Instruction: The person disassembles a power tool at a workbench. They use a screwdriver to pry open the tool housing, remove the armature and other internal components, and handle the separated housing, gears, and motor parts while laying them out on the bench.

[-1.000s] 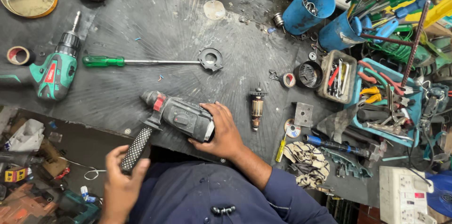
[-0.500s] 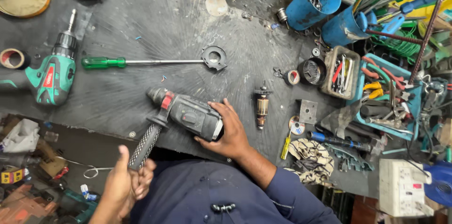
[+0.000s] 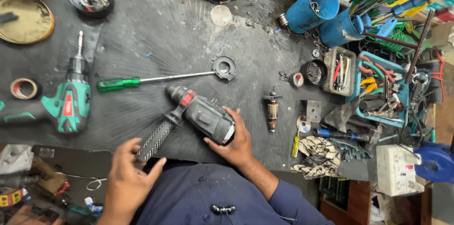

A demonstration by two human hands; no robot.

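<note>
Lying near the table's [image 3: 189, 31] front edge, one grey drill [image 3: 203, 117] is held at its rear by right hand [image 3: 236, 142] fingers; left hand [image 3: 130, 170] fingers curl loosely beside its handle. One green drill [image 3: 71, 104] and one screwdriver [image 3: 156, 79] lie nearby.

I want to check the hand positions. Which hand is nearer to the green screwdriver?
Left. The left hand is at the drill's side handle, below the green screwdriver. The right hand holds the rear of the grey drill, farther right and apart from it.
</note>
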